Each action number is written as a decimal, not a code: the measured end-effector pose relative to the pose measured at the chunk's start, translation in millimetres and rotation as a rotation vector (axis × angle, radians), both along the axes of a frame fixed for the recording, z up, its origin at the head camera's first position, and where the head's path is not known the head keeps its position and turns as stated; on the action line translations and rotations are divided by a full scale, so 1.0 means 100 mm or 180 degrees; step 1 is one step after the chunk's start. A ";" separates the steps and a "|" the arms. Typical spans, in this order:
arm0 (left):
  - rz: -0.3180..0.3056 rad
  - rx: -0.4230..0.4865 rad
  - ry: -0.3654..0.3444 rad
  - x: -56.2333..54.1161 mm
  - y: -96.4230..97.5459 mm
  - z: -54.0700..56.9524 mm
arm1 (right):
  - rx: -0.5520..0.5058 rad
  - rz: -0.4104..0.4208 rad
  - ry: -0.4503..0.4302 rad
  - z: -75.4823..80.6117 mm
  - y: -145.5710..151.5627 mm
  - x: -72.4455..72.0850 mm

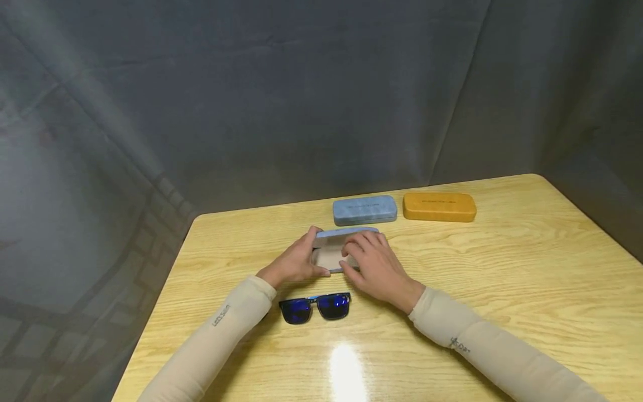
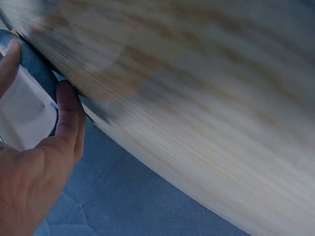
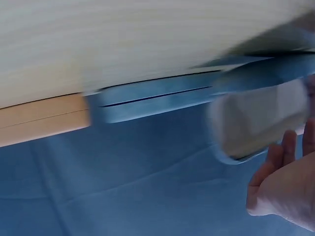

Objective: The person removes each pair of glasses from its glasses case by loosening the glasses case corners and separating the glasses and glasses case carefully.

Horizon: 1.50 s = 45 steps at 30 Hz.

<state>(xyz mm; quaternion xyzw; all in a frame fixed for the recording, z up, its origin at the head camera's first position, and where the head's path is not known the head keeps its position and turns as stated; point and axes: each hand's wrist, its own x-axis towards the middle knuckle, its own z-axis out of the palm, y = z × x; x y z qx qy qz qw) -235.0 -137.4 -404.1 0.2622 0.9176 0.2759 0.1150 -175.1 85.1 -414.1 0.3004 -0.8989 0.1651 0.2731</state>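
Head view shows the left hand (image 1: 296, 263) clamped on the 9 o'clock end of an open, pale-lined oblong blue case (image 1: 327, 258). At its 3 o'clock end the right hand (image 1: 378, 270) has thumb and forefinger apart; whether it grips, I cannot tell. From that case, black-framed, blue-lensed sunglasses (image 1: 329, 307) lie at 7 o'clock, a closed oblong blue case (image 1: 365, 211) at 1, an oblong orange case (image 1: 439, 207) at 2.
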 end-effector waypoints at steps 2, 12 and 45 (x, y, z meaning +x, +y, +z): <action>0.0040 -0.0045 -0.0027 0.01 0.01 0.01 | -0.0069 -0.0089 0.0033 0.00 0.12 -0.06; 0.0101 0.0046 -0.0007 0.05 0.03 0.02 | -0.0163 -0.0269 -0.0291 0.01 0.41 -0.26; -0.0003 0.0069 0.0120 0.05 0.02 -0.01 | -0.0185 -0.0223 -0.1628 0.12 0.48 -0.54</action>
